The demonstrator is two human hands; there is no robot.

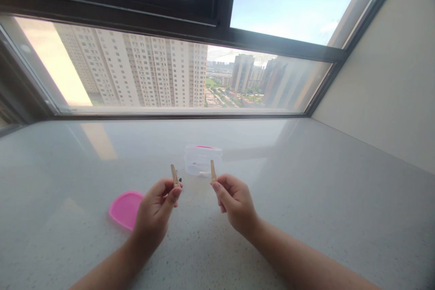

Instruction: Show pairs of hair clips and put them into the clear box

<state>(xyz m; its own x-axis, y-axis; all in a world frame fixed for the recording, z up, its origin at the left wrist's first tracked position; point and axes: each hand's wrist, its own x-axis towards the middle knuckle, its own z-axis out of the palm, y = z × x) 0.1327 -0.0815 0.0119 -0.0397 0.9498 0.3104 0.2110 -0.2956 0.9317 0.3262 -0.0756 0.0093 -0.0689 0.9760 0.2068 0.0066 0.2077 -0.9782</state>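
1. A slim tan wooden piece (pixel 174 175) stands almost upright in our left hand (pixel 154 217). We pinch its lower end between the thumb and the curled fingers, so the hand is closed round it. A small dark bit (pixel 180 180) shows just beside it at the fingertips, and we cannot tell what it is.
2. A second slim tan wooden piece (pixel 213 171) stands upright in our right hand (pixel 236 201). We grip it low between thumb and forefinger, with the other fingers folded in.
3. We hold both pieces above the pale grey speckled stone counter (pixel 306 190), apart from each other and side by side.
4. A small clear plastic tub (pixel 203 163) sits on the counter just beyond the two pieces and between them. It has no lid on, and a pink streak shows at its far rim. Its contents are too faint for us to make out.
5. A round pink plastic lid (pixel 124 208) lies flat on the counter, left of our left hand, which partly hides it. It is apart from the tub.
6. The counter runs back to a wide dark-framed window (pixel 136 77) that looks out on tower blocks. A cream wall (pixel 390 90) closes the right side.
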